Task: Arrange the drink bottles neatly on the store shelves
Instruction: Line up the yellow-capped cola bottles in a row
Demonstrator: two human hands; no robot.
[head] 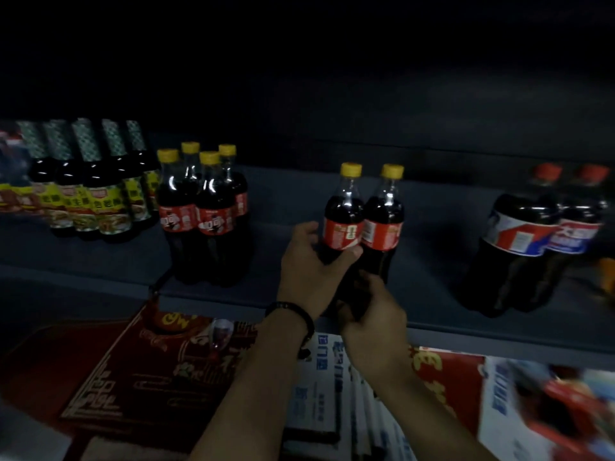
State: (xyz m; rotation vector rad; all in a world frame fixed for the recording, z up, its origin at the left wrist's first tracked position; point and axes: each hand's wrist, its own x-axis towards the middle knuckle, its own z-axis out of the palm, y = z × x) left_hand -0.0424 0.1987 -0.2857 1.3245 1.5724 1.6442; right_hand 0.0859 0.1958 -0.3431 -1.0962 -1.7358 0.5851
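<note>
The left hand (307, 264) wraps one of two yellow-capped cola bottles (342, 221) on the shelf (432, 314); the right hand (369, 314) grips the other's base. Four matching bottles (203, 214) stand left of the hands, two big bottles (532, 247) right.

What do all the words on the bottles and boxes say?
None reads clearly.
Two held cola bottles, red labels: too blurred.
Four cola bottles: blurred.
Sauce bottles, yellow-green labels: Chinese characters, unreadable.
Big bottles, red, white and blue labels: blurred.
Red carton and white box: print too blurred.
</note>
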